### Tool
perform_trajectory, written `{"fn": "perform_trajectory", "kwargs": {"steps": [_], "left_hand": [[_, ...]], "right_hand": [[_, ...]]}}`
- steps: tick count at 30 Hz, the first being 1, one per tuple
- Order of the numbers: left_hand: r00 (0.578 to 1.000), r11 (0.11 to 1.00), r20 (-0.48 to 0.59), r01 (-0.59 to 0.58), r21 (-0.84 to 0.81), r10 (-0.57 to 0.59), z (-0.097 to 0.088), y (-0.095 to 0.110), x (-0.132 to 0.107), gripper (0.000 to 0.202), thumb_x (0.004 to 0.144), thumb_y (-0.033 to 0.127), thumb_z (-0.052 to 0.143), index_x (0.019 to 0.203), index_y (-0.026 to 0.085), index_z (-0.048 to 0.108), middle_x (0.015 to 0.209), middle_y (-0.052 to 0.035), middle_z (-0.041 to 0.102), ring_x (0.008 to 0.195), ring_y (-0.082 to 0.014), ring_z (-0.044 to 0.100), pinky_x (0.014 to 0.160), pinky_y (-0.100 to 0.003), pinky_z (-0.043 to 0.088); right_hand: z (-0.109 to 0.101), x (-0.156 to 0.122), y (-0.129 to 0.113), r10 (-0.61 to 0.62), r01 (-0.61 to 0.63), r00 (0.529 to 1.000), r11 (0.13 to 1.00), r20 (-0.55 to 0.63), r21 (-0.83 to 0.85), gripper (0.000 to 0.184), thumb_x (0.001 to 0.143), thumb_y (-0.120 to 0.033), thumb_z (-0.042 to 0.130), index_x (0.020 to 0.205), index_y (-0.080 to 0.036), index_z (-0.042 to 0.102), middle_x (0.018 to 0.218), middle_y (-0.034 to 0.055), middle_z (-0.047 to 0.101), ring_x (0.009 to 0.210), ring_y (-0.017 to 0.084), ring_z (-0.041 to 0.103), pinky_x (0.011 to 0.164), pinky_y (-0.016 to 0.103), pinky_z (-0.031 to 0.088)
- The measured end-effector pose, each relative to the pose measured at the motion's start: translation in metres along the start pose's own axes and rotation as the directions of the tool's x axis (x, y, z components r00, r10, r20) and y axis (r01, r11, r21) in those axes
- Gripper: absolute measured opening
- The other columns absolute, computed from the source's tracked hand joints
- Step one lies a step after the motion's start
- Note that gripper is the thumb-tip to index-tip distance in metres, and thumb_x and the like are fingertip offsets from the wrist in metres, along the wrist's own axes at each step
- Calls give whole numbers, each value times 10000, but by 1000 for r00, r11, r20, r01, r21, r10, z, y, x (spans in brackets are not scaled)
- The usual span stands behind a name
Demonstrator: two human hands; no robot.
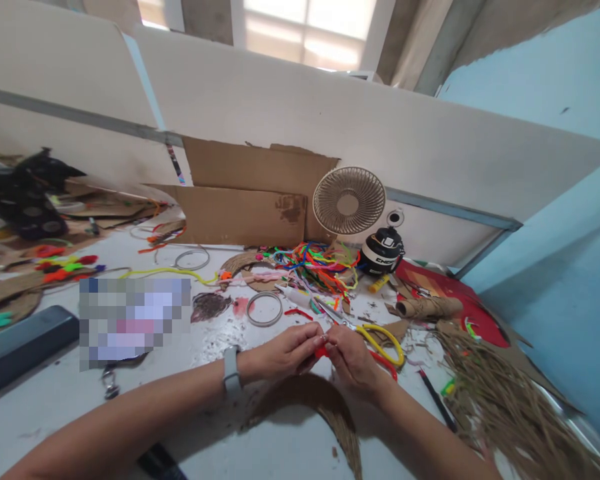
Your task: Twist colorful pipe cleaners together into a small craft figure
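My left hand [300, 348], with a pale watch strap on its wrist, is closed and meets my right hand [353, 357] at the fingertips. Between the pinched fingers shows a bit of red pipe cleaner [321, 351], mostly hidden by them. Another red length [384, 365] lies just right of my right hand, by the yellow handles of the scissors [380, 339]. Below both hands, a curved brown cardboard piece wrapped in cord [307, 393] rests on the white table.
A tangle of coloured pipe cleaners [323, 263] lies ahead, near a small fan [349, 201] and a black-and-white bottle [381, 252]. A metal ring [264, 310] sits left of the scissors. Brown strips [510, 400] heap at right. A dark long case [27, 350] lies left.
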State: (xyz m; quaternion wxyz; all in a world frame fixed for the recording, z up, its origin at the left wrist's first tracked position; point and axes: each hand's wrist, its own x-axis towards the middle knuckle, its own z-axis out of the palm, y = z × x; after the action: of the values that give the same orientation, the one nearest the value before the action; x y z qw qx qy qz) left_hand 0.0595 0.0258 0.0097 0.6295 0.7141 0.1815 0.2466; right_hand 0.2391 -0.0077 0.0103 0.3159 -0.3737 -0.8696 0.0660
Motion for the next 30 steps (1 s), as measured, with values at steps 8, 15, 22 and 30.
{"fn": "perform_trajectory", "kwargs": {"steps": [8,15,22,30], "left_hand": [[970,989,-222,-66,136,95,4,-9,5,350,894,467,300,747,167,405,536,54,405,465,-70,352,456,-193,294],[942,931,-291,-55,360,168,2,-10,6,313,913,398,286,759,164,425,590,33,452,526,-88,414,523,-208,335],[963,843,-173,-83,532,205,-5,-7,1,319,903,426,299,793,162,441,686,-4,515,611,-112,461,566,-219,353],[960,576,-84,-90,812,269,-10,-19,5,278,904,401,319,833,170,456,712,-34,569,622,-152,536,549,-240,325]], "right_hand": [[-4,2,-3,206,-198,978,966,-37,166,298,927,-367,284,803,-186,484,679,13,531,624,135,494,599,259,388],[2,5,-10,406,-409,908,808,103,423,277,914,-390,353,785,-181,480,631,-15,514,581,108,477,579,235,392],[8,6,-10,509,-514,822,470,256,718,305,851,-481,437,747,-195,419,571,-55,413,489,87,385,472,209,346],[7,9,-9,502,-551,783,287,367,783,328,804,-497,502,723,-190,421,534,-69,394,418,66,335,414,193,286]]}}
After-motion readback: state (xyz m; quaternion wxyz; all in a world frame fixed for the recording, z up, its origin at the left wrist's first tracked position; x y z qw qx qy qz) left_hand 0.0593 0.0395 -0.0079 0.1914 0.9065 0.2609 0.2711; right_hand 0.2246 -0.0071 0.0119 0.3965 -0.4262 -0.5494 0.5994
